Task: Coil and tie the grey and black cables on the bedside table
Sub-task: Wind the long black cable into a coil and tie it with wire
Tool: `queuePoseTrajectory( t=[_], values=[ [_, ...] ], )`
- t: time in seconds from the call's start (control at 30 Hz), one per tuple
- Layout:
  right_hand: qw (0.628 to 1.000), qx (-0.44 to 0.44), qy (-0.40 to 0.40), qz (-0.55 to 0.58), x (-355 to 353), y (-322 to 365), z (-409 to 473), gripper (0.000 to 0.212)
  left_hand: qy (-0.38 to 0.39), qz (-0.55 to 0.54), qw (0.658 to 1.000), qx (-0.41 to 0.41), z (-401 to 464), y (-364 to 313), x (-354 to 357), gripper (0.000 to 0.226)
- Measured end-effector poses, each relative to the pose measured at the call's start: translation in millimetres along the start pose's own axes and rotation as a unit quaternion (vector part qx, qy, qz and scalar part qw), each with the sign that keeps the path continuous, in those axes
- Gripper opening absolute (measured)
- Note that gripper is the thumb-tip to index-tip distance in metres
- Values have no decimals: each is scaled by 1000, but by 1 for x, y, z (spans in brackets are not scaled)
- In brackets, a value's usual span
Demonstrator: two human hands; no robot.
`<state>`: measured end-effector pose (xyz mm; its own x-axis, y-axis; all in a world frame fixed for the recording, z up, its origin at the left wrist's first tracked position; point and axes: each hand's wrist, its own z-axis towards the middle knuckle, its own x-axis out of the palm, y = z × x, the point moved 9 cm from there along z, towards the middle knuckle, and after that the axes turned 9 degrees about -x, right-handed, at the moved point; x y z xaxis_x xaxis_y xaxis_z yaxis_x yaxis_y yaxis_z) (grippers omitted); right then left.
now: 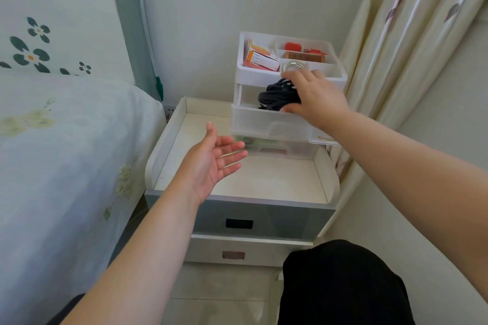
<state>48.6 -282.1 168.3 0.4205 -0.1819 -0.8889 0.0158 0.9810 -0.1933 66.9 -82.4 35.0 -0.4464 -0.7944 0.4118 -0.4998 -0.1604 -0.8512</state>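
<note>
My right hand [315, 95] grips a coiled bundle of black cable [277, 95] just above the pulled-out translucent drawer [264, 121] of a small white plastic organiser [340, 79] at the back of the bedside table [169, 140]. My left hand [214, 161] hovers over the table top, palm up, fingers straight, holding nothing. No grey cable is visible; part of the black bundle is hidden behind my fingers and the drawer front.
The organiser's top tray holds orange boxes [260, 57], a wooden comb [306, 57] and a round tin [293, 66]. A bed [66, 153] lies to the left, a curtain [396, 34] to the right. The table has raised side rims and two drawers [239, 223] below. My knee [340, 285] is at the bottom.
</note>
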Motion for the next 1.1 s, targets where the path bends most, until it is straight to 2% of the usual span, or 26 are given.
queuePoseTrajectory(
  t=[0.13,0.2,0.33,0.5,0.6,0.67,0.73,0.8,0.9,1.0,1.1],
  values=[
    [997,-25,56,49,26,8,-10,55,-59,57,996,27,2,-3,-10,50],
    [995,-52,77,26,39,18,-21,55,-79,84,993,37,2,-2,-12,50],
    [998,-41,30,23,36,17,-27,47,-88,133,986,55,1,-3,-9,52],
    [995,-24,100,-2,50,18,-23,64,-105,220,965,94,-2,-7,-6,50],
    [997,-58,8,-48,44,29,-26,54,-118,235,957,127,-5,-12,-6,47],
    [994,-63,-90,-27,35,29,-32,38,-123,236,954,137,-5,-14,-6,47],
    [989,-43,-142,5,29,24,-33,22,-126,242,951,143,-4,-15,-5,46],
    [991,-5,-132,28,30,14,-26,17,-126,249,949,147,-4,-14,-4,43],
    [994,54,-85,45,35,-4,-11,23,-128,262,944,155,-4,-15,-4,39],
    [995,44,-80,49,35,-6,2,23,-131,268,941,162,-3,-17,-5,37],
    [996,33,-83,4,34,-6,14,23,-130,274,939,163,-3,-18,-4,36]
  ],
)
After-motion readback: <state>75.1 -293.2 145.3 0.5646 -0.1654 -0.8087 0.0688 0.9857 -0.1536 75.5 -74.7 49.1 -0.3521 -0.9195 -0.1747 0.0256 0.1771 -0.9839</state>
